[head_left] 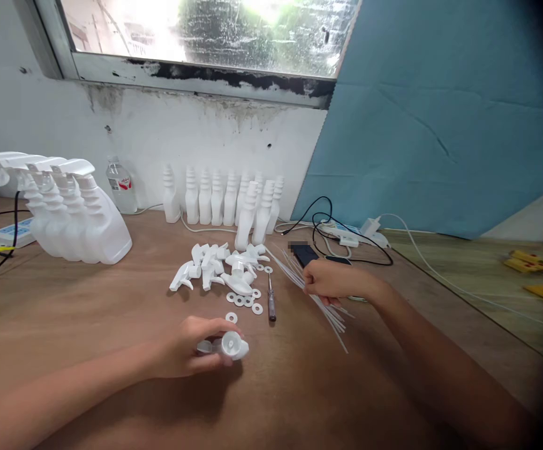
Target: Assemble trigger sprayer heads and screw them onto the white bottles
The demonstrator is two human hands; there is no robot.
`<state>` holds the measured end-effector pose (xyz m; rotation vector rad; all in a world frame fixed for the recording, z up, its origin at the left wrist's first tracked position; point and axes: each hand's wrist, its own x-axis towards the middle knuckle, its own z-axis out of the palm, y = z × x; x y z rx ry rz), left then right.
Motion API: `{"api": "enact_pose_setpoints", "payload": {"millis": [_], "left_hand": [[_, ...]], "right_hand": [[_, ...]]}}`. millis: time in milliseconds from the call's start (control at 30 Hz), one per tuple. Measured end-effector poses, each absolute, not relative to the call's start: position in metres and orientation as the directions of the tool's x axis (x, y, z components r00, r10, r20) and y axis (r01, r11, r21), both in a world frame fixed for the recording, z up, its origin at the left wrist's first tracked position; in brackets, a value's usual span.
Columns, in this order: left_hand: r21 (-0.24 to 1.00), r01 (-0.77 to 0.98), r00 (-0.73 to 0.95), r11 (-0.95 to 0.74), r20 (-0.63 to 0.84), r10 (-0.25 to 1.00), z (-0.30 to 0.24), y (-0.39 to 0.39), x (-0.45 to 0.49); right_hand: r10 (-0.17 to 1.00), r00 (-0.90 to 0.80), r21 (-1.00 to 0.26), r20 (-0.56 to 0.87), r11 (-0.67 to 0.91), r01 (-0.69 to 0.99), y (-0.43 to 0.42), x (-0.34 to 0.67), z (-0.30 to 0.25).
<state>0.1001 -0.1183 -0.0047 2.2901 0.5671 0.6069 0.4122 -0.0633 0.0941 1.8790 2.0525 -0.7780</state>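
My left hand [196,347] is closed around a white trigger spray head [231,344], its round collar opening turned up toward me. My right hand [325,279] reaches down over a bundle of thin white dip tubes [330,315]. Its fingers curl closed on the tubes, though the fingertips are partly hidden. Between the hands lies a screwdriver [272,303] with a dark, see-through handle. Several flat white washers [257,309] are scattered beside it. Behind them is a loose pile of more white spray heads [213,265].
White bottles [204,200] stand along the wall. Assembled spray bottles [107,225] are lined up at the left, near a clear plastic bottle [121,187]. A phone [304,254], black cables and a power strip [353,232] lie behind my right hand. Yellow pieces [537,262] sit far right.
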Motion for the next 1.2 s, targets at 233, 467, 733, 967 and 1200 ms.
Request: {"api": "enact_pose_setpoints", "payload": {"millis": [233, 467, 733, 967, 1200], "left_hand": [[0.715, 0.241, 0.795, -0.657, 0.243, 0.556, -0.006, -0.119, 0.100], [0.711, 0.267, 0.787, -0.651, 0.229, 0.573, -0.004, -0.120, 0.101], [0.694, 0.266, 0.786, -0.669, 0.245, 0.567, -0.009, -0.119, 0.101], [0.699, 0.259, 0.794, -0.666, 0.238, 0.559, -0.008, -0.119, 0.101], [0.716, 0.257, 0.806, -0.649, 0.212, 0.553, -0.004, -0.119, 0.101]], "right_hand": [[0.908, -0.223, -0.463, -0.355, 0.036, 0.885, -0.059, 0.411, 0.094], [0.788, -0.603, -0.961, 0.121, 0.246, 0.129, -0.109, 0.350, 0.097], [0.738, -0.626, -0.802, 0.252, 0.521, 0.292, -0.133, 0.333, 0.082], [0.740, -0.621, -0.757, 0.259, 0.555, 0.345, -0.131, 0.334, 0.081], [0.705, -0.637, -0.699, 0.311, 0.624, 0.349, -0.130, 0.330, 0.074]]}}
